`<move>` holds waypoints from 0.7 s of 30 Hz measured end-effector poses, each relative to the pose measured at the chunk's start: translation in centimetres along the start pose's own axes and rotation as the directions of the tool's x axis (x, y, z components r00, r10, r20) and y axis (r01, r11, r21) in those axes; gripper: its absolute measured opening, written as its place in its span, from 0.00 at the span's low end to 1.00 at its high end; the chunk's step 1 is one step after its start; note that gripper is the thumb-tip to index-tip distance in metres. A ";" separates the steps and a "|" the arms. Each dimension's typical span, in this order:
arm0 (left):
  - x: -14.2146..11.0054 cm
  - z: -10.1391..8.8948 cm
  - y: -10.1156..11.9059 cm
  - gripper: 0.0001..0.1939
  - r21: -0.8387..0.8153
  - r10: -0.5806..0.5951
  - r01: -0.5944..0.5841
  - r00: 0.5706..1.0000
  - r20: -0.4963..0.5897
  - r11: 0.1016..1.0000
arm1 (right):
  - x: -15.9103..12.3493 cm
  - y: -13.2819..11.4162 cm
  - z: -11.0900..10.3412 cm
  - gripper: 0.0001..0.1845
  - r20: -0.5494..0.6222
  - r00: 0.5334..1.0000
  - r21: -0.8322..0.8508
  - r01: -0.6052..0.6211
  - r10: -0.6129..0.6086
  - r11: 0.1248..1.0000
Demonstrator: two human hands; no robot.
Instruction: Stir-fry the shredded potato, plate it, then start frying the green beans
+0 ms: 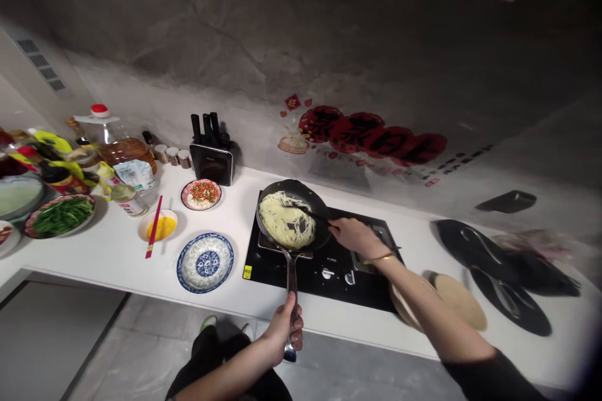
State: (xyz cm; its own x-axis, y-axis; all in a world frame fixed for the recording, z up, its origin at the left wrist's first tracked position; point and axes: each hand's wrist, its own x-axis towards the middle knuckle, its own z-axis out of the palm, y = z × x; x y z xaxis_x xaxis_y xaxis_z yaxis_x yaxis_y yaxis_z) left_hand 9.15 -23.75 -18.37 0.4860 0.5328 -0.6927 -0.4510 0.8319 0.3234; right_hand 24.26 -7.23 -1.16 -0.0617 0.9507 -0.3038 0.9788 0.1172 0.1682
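The wall point(211, 31) looks dim, the counter point(117, 257) brighter, the right edge blurred.

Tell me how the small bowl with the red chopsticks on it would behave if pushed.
The small bowl would probably slide across the smooth-looking counter. Its yellow liquid, uncovered, may slosh. The red chopsticks, lying loose across the top, could well shift or tumble off.

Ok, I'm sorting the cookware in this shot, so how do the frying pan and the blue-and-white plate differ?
The frying pan is dark, while the blue-and-white plate is pale with a blue pattern. The frying pan has a long handle, held by the left hand; the blue-and-white plate has none and is untouched. The frying pan contains pale food; the blue-and-white plate's patterned centre shows. Both look roughly round.
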 end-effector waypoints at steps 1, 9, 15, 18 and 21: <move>-0.1 0.1 0.1 0.26 -0.005 -0.002 0.002 1.000 -0.001 1.000 | -0.9 0.8 -0.8 0.19 0.020 1.000 -0.013 0.022 -0.022 1.000; -0.4 0.1 0.2 0.25 -0.036 -0.022 0.022 1.000 0.010 0.999 | -5.2 -0.4 -0.4 0.20 0.008 0.974 -0.166 0.226 -0.228 0.960; -0.6 0.1 0.4 0.25 -0.007 0.001 -0.001 1.000 -0.009 1.000 | -1.1 -3.4 3.2 0.22 -0.098 0.990 -0.145 0.084 -0.099 0.986; -0.6 0.2 0.5 0.25 0.002 -0.002 0.002 1.000 -0.005 1.000 | -1.9 -0.7 2.8 0.21 -0.051 0.998 -0.056 0.042 -0.045 0.998; -0.4 0.4 0.4 0.24 -0.018 -0.009 0.009 1.000 -0.001 1.000 | -4.4 1.6 3.7 0.21 -0.025 0.999 -0.043 0.044 -0.045 0.998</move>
State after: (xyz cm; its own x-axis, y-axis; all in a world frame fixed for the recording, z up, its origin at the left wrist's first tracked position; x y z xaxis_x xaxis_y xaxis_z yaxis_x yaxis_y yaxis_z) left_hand 9.06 -23.56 -17.74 0.4890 0.5253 -0.6964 -0.4601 0.8336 0.3057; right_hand 26.87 -12.32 -2.98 -0.1104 0.9515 -0.2870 0.9658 0.1709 0.1949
